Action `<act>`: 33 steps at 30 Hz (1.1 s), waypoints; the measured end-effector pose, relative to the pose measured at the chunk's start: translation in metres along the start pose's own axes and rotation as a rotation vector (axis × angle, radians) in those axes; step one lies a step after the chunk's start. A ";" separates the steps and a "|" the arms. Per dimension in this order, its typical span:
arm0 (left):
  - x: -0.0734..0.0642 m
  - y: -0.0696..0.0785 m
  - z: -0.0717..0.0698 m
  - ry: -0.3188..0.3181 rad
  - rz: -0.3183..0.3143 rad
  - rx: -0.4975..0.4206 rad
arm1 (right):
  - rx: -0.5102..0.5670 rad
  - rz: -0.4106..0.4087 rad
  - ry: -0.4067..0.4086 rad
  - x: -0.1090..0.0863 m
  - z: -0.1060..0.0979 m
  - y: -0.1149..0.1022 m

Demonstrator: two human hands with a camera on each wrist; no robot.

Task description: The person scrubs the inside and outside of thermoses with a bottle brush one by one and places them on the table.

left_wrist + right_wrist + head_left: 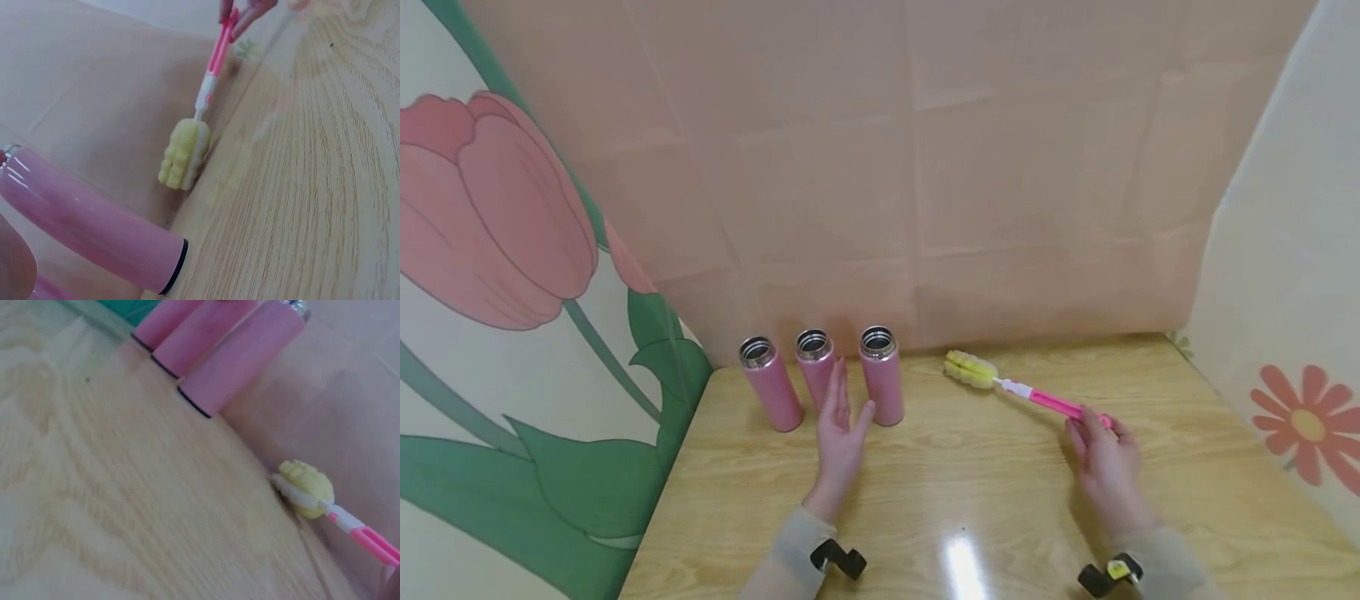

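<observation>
Three pink bottles stand upright in a row with their steel mouths uncovered: the left bottle [772, 385], the middle bottle [815, 371] and the right bottle [882, 379]. My left hand [840, 442] is held up in front of the middle and right ones, its fingers straight and its thumb spread; whether it touches either I cannot tell. At the right, my right hand [1105, 458] pinches the end of the pink handle of a bottle brush [1056, 404]. The yellow and white sponge head [186, 153] points left, at the table's back. In the right wrist view the right bottle [240, 359] shows nearest the brush.
The wooden table [970, 475] ends at a pinkish covering [1037, 192] behind the bottles. A wall with a painted tulip [497, 208] rises at the left, and one with a red flower [1307, 425] at the right. Light glares off the tabletop near the front.
</observation>
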State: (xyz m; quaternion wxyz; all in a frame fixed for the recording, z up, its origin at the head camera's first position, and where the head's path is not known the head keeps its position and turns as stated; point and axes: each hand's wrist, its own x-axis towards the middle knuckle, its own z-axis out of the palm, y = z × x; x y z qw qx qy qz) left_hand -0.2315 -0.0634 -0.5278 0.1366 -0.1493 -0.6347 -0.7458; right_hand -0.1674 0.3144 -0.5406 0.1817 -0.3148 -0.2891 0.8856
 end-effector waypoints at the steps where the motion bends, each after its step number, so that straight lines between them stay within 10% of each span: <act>1: 0.000 0.000 0.000 0.002 -0.002 -0.003 | -0.054 -0.010 -0.014 0.000 -0.001 0.001; 5: 0.001 0.000 -0.002 0.005 -0.013 -0.005 | -0.361 -0.077 -0.130 0.001 -0.009 0.004; 11: 0.003 0.002 -0.006 0.000 -0.002 -0.029 | -1.249 -0.441 -0.273 0.006 -0.024 0.002; 15: 0.004 0.003 -0.012 0.005 0.000 -0.001 | -1.554 -0.633 -0.386 0.007 -0.027 0.000; 33: -0.002 -0.001 -0.029 -0.015 0.002 0.045 | -1.806 -0.467 -0.568 -0.007 -0.013 0.024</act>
